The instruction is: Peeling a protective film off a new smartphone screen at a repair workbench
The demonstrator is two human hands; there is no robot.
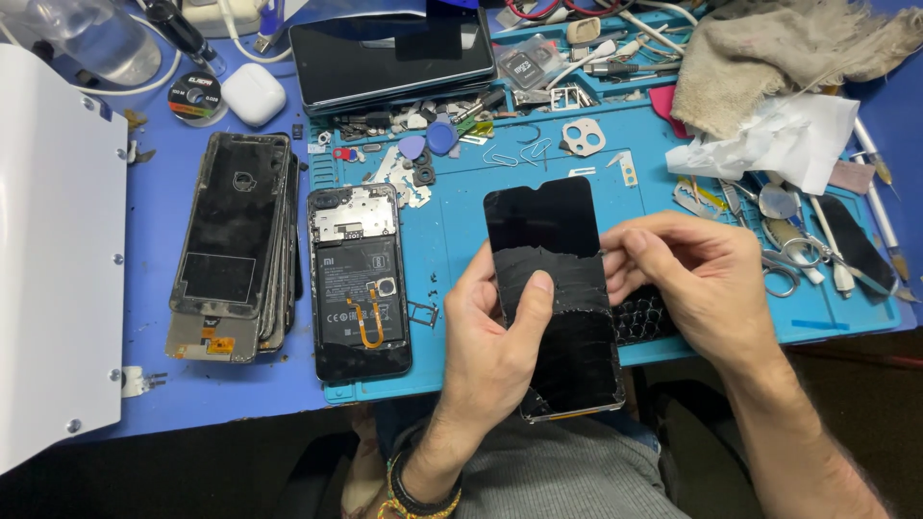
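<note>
My left hand (495, 336) grips a black phone screen panel (553, 288) from its left side, thumb pressed across the glass. The panel is cracked over its lower half and tilts upright over the blue work mat (461, 207). My right hand (687, 279) is at the panel's right edge, fingertips pinched against it around mid-height. Left of my hands, an opened phone body (358, 284) lies on the mat with its battery and an orange flex cable showing.
A stack of old screen panels (236, 250) lies on the blue table at left, beside a white board (53, 259). A tablet (389, 53), white earbud case (253, 93), small parts, tweezers, scissors (784, 264), a rag (779, 58) and crumpled tissue crowd the mat's back and right.
</note>
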